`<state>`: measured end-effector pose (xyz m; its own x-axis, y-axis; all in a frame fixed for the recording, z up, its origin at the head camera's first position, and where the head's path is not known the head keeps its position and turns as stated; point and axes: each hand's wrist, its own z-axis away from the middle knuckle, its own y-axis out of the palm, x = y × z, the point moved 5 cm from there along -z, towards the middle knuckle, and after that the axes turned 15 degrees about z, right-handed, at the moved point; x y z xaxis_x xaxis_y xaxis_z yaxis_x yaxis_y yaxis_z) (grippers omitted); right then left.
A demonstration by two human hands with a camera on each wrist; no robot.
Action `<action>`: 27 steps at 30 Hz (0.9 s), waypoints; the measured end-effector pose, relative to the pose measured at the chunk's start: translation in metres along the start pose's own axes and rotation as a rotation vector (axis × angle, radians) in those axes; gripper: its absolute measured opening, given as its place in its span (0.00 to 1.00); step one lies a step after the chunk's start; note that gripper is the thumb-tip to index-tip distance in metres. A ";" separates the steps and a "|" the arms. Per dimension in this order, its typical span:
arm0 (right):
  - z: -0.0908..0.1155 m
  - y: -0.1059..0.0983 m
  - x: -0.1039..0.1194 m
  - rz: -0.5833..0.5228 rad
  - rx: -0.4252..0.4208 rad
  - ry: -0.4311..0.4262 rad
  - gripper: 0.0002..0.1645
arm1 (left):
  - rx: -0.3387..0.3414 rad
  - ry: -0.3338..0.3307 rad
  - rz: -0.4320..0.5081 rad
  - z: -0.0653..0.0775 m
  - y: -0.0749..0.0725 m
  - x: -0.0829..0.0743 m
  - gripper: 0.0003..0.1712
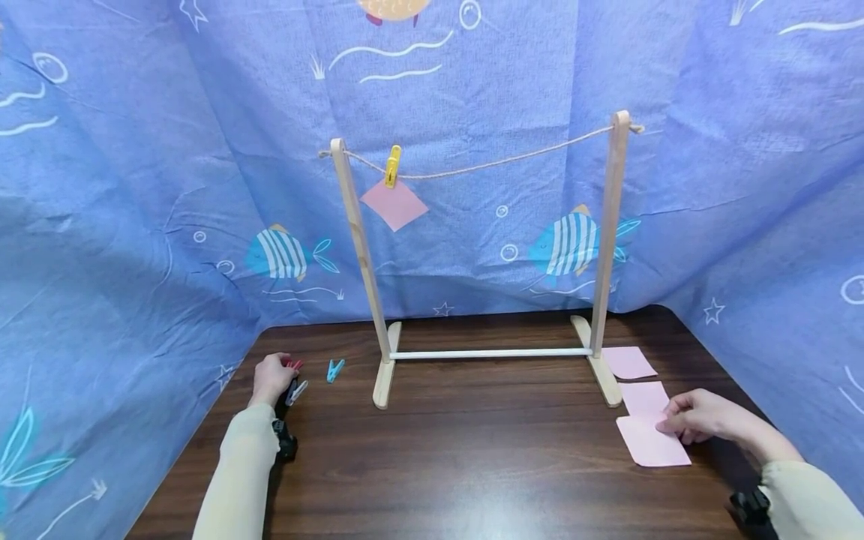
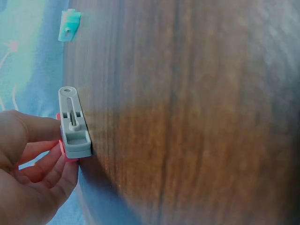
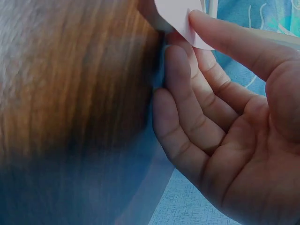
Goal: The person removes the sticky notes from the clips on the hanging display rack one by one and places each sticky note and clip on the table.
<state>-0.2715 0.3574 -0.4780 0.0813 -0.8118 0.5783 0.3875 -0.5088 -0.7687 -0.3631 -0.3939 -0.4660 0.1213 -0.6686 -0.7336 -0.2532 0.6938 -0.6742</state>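
Observation:
On the left side of the table, my left hand (image 1: 271, 377) has its thumb and fingers at a red clothespin (image 1: 294, 364), pinching it. A grey clothespin (image 2: 75, 124) lies just nearer than it and hides most of the red one in the left wrist view. A blue clothespin (image 1: 334, 370) lies a little to the right. At the right, my right hand (image 1: 705, 421) pinches the edge of a pink paper square (image 1: 649, 448) between thumb and fingers. That sheet overlaps a second pink square (image 1: 643, 396), and a third pink square (image 1: 628, 361) lies farther back.
A wooden stand with two posts (image 1: 610, 232) and a white crossbar (image 1: 489, 353) stands at the back of the table. From its sagging string (image 1: 499, 163), a yellow clothespin (image 1: 392, 166) holds a pink square (image 1: 395, 205). Behind hangs a blue patterned cloth (image 1: 459, 255).

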 end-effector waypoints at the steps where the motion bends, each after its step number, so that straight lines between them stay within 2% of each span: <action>1: 0.000 0.000 0.000 0.010 -0.008 0.005 0.10 | 0.000 0.000 -0.001 0.000 0.000 0.000 0.27; 15: -0.002 -0.003 0.002 0.084 -0.076 0.085 0.11 | -0.006 -0.020 0.021 -0.002 0.003 0.006 0.27; 22: 0.000 -0.008 0.000 0.061 -0.087 0.062 0.12 | -0.010 -0.036 0.079 0.002 0.000 0.001 0.28; 27: -0.001 -0.018 0.003 0.055 -0.110 0.077 0.12 | -0.025 -0.038 0.133 0.002 -0.006 -0.008 0.30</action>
<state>-0.2788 0.3636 -0.4623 0.0270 -0.8570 0.5146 0.2812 -0.4875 -0.8266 -0.3609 -0.3923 -0.4564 0.1211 -0.5601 -0.8196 -0.2930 0.7687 -0.5686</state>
